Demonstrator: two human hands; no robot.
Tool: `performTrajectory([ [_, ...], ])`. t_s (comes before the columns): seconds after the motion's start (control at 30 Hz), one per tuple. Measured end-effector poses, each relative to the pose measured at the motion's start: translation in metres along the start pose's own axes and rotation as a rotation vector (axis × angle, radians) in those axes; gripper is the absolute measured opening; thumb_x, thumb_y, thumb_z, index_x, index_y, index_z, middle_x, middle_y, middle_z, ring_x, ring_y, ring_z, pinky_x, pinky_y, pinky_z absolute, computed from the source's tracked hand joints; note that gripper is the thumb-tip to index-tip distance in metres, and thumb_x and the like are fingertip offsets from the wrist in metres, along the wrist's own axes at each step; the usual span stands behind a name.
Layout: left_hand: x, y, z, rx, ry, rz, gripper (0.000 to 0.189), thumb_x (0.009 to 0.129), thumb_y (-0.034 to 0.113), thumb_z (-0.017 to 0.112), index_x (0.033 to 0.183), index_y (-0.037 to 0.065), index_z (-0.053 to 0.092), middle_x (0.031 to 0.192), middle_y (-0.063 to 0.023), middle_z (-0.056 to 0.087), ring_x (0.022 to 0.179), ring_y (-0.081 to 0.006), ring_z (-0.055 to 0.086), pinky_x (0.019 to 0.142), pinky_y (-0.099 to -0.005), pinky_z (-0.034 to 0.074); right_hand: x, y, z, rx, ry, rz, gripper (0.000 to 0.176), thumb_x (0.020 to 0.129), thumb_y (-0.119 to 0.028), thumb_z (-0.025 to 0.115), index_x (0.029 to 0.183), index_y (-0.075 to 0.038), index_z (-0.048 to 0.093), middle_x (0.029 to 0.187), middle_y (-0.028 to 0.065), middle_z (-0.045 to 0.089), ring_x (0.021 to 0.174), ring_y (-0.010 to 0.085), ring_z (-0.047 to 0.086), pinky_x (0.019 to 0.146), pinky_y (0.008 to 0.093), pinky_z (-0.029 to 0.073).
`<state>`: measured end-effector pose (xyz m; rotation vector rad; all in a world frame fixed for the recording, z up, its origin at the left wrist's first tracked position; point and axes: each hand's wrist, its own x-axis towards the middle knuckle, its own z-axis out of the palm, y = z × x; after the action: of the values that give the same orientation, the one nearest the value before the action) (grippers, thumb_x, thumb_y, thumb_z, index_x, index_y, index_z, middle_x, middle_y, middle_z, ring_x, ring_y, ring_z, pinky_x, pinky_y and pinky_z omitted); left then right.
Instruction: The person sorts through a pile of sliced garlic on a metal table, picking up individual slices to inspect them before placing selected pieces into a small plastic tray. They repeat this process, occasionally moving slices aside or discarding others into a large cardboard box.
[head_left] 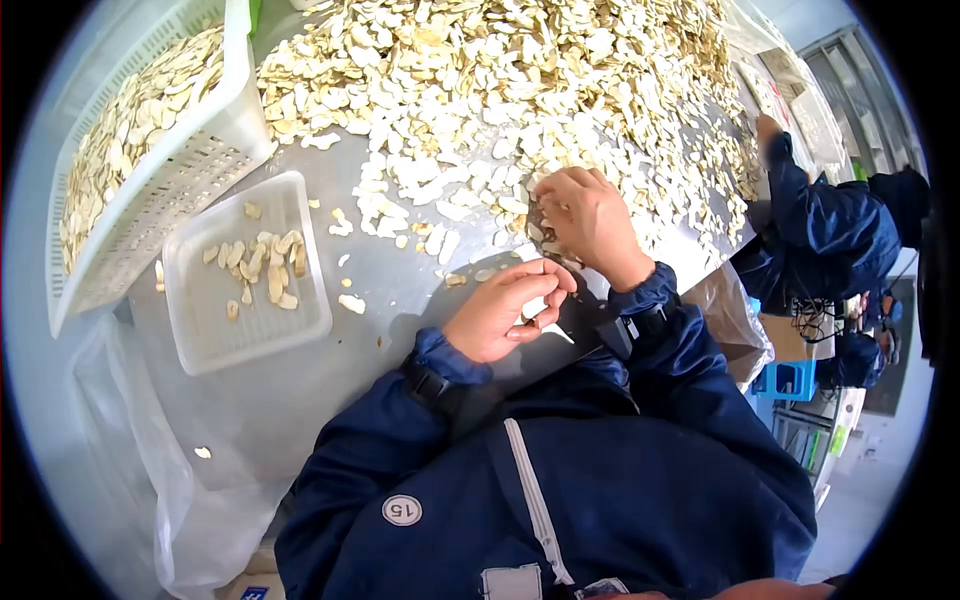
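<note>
Pale dried slices (480, 90) with tan edges lie in a broad heap over the metal table, thinning toward me. Near the front of the heap, my left hand (508, 312) is closed, thumb and curled fingers together; whatever lies in it is too small or covered to name. Just beyond it to the right, my right hand (588, 222) bends its fingers down over loose slices at the heap's edge. Its fingertips are partly hidden, so any slice in them cannot be made out. At left, a shallow clear plastic tray (190, 340) holds several browner slices.
A white perforated basket (215, 150) full of slices stands tilted in view at the upper left. Clear plastic sheeting (190, 510) hangs along the near left table edge. To the right, another person in a dark blue jacket (840, 225) reaches toward the heap; a blue stool (785, 380) is below.
</note>
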<state>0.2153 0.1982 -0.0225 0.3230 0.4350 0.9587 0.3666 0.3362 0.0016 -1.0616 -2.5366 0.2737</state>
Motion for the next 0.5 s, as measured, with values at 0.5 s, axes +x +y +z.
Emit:
performTrajectory([
  [0.5,-0.001,0.0,0.0,0.018,-0.007,0.005,0.017,0.106,0.017,0.053,0.112,0.003,0.061,0.091,-0.0015,0.054,0.071,-0.0083,0.049,0.047,-0.0175,0.029,-0.01,0.006,-0.023,-0.02,0.086,0.057,0.016,0.087,-0.014,0.072,0.103,-0.009,0.074,0.097,0.0102,0.074,0.093,0.033,0.068,0.084,0.0428,0.053],
])
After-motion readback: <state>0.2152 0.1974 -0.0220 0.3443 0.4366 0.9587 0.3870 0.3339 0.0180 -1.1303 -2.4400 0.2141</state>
